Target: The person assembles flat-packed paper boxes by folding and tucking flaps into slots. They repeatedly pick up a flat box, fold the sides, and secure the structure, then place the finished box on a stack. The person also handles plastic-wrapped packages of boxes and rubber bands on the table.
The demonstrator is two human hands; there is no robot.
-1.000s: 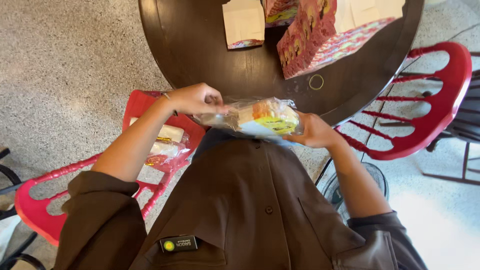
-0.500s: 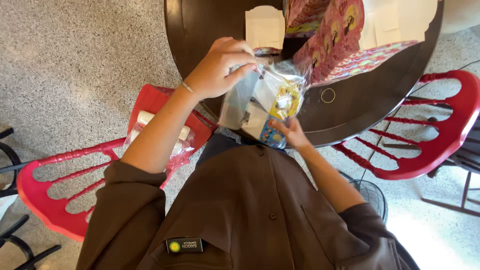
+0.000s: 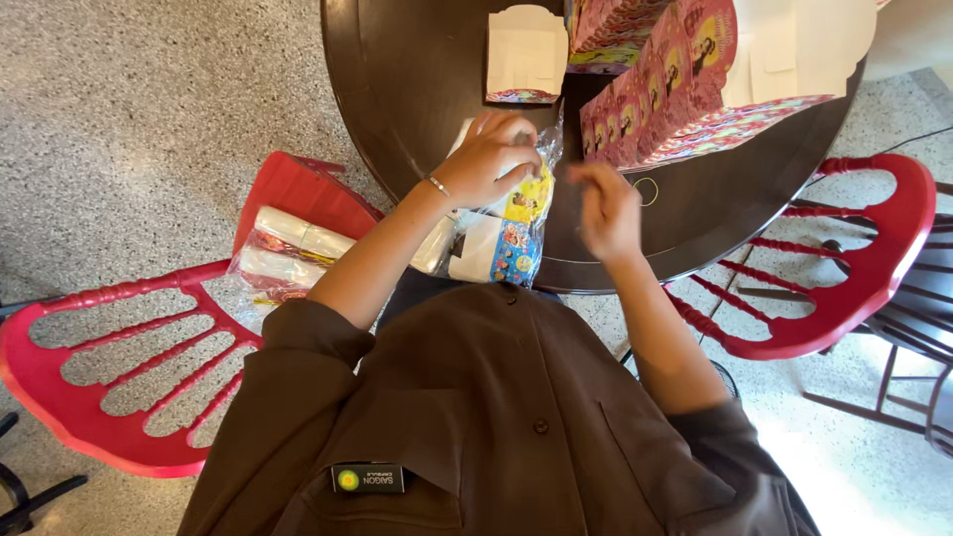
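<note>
My left hand (image 3: 488, 157) grips the top of a clear plastic bag (image 3: 496, 233) that holds white rolled items with yellow and blue printed labels. The bag rests upright at the near edge of the round dark table (image 3: 397, 89). My right hand (image 3: 606, 210) hovers just right of the bag with fingers loosely apart, blurred, holding nothing.
Pink printed cardboard boxes (image 3: 660, 89) lie on the table's far side, beside a small open white box (image 3: 524, 55). A rubber band (image 3: 645, 191) lies on the table. A red chair (image 3: 149, 357) at my left carries another bag of white rolls (image 3: 283, 258). A second red chair (image 3: 854, 268) stands at my right.
The bag went from held level across my lap in both hands to upright on the table edge. My right hand has let go of it and moved to its right.
</note>
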